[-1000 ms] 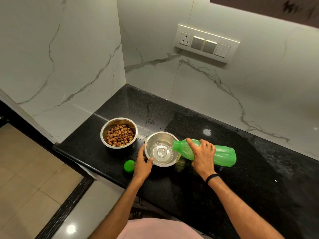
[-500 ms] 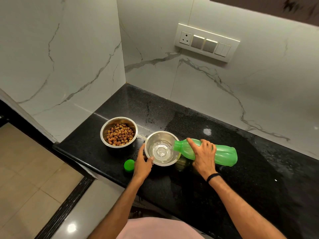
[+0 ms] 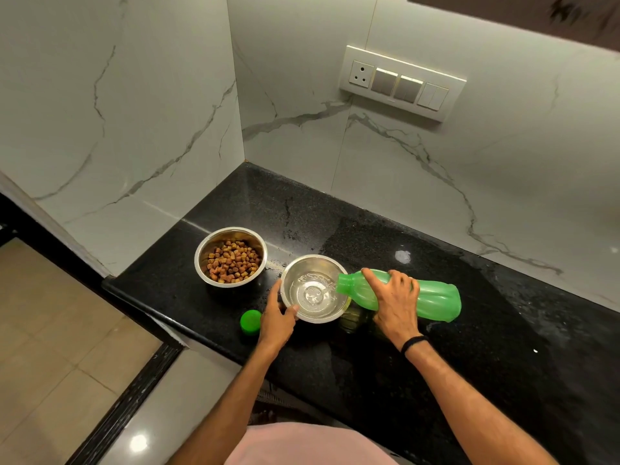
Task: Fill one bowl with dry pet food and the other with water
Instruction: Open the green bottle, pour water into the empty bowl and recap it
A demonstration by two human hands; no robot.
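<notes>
Head view: black bench (image 3: 369,229) set in a corner of marble wall (image 3: 134,112). Noted near the front edge: two steel bowls, close together, not touching.

Food bowl (image 3: 204,260) at ten o'clock of the water bowl (image 3: 292,275), carrying brown dry food (image 3: 233,261) across the bottom, well below the rim. Water bowl carrying a shallow pool of water (image 3: 313,297), surface rippled.

Green bottle (image 3: 432,300) uncapped, held near horizontal above the bench at three o'clock of the water bowl, mouth over the rim, thin stream falling from mouth to pool.

Right hand (image 3: 396,303) wrapped over the bottle's middle, fingers curled round it in a firm grip; black band (image 3: 414,342) on that wrist. Left hand (image 3: 276,318) gripping the water bowl's rim at eight o'clock, thumb on the near edge, forefinger up along the outer wall.

Green cap (image 3: 250,322) resting on the bench at eight o'clock of the water bowl, just beside the left hand, near the front edge. Droplets (image 3: 273,263) scattered on the bench between the bowls.

Switch panel (image 3: 402,83) on the wall at one o'clock, well apart from the bowls. Tiled floor (image 3: 50,330) at seven o'clock of the frame.
</notes>
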